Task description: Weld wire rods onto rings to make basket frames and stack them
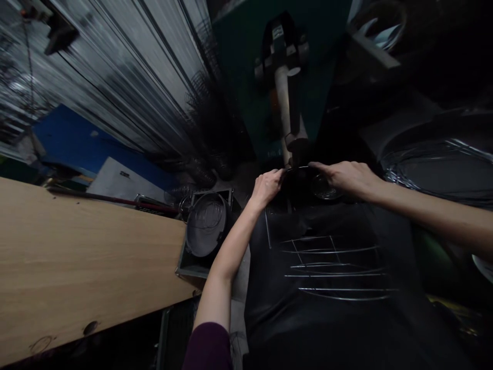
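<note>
Since the light is poor at the work, the head view barely resolves the dark round metal-rimmed dish [322, 187], which sits just below the pale machine shaft [285, 100]; its shape is mostly lost in shadow. Left hand [265, 187] and right hand [348, 177] are both narrow, with fingers at its rim; grip or touch, can't tell. Straight silver wire rods [331, 262] lie on the black bench cover [319, 324], and a grey round wire-mesh disc [206, 224] sits left of the left forearm.

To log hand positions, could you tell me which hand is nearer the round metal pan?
Left: the left hand is just beside the round metal pan; the right hand is farther away.
</note>
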Demonstrator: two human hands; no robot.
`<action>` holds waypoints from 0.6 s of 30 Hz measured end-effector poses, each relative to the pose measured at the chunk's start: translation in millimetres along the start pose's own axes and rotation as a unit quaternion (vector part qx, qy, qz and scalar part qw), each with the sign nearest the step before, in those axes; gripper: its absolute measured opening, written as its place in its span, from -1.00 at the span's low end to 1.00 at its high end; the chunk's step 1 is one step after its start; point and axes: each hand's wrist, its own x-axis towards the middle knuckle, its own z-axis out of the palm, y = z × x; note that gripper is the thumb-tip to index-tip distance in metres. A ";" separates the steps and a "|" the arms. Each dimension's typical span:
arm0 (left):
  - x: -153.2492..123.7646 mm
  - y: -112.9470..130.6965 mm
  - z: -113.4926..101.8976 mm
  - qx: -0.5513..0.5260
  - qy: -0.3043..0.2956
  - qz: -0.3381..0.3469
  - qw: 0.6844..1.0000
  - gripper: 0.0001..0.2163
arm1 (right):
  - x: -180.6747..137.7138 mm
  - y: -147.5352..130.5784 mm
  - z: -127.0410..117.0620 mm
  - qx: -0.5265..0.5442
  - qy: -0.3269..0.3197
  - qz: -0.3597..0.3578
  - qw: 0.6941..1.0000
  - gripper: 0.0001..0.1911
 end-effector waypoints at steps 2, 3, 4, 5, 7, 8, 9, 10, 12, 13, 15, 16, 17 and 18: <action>0.5 0.8 -1.5 0.021 -0.007 -0.002 1.000 -0.71 | 0.1 -0.8 -2.1 0.000 -0.007 0.006 1.000 -0.37; 0.7 1.0 -1.9 0.028 -0.010 -0.002 1.000 -0.70 | -0.1 -1.2 -2.9 0.001 -0.009 0.009 1.000 -0.38; 0.8 1.0 -2.1 0.033 -0.012 -0.002 0.999 -0.70 | -0.2 -1.3 -3.4 0.003 -0.009 0.011 1.000 -0.38; 1.0 0.9 -2.2 0.035 -0.014 -0.002 0.999 -0.69 | -0.2 -1.3 -3.5 0.006 -0.009 0.012 1.000 -0.39; 1.3 0.2 -1.9 0.036 -0.014 0.000 0.999 -0.69 | 0.6 -0.5 -2.3 0.015 -0.005 0.013 1.000 -0.39; 1.5 -0.2 -1.7 0.034 -0.012 0.001 0.999 -0.69 | 1.4 0.2 -1.1 0.021 -0.001 0.012 1.000 -0.40; 1.6 -0.7 -1.4 0.033 -0.010 0.003 0.999 -0.69 | 2.6 1.1 0.4 0.026 0.003 0.012 1.000 -0.40; 1.6 -1.0 -1.1 0.032 -0.009 0.005 0.999 -0.69 | 3.9 2.1 2.1 0.031 0.006 0.011 0.999 -0.40; 1.6 -1.4 -0.6 0.031 -0.008 0.006 0.999 -0.69 | 6.6 4.1 5.8 0.037 0.015 0.008 0.999 -0.40; 1.5 -1.4 -0.6 0.028 -0.007 0.008 1.000 -0.69 | 7.7 5.1 7.5 0.039 0.018 0.006 0.999 -0.40; 1.5 -0.9 -0.9 0.022 -0.002 0.012 1.000 -0.69 | 9.6 7.3 10.9 0.047 0.027 -0.002 0.999 -0.41; 1.7 -0.5 -1.2 0.019 0.001 0.012 1.000 -0.69 | 10.3 8.5 12.6 0.051 0.033 -0.006 0.998 -0.41; 1.9 -0.3 -1.5 0.016 0.003 0.012 1.000 -0.69 | 11.0 9.7 14.3 0.056 0.037 -0.010 0.998 -0.41; 2.2 -0.1 -1.7 0.013 0.005 0.009 1.000 -0.70 | 11.8 10.8 16.0 0.061 0.042 -0.012 0.997 -0.41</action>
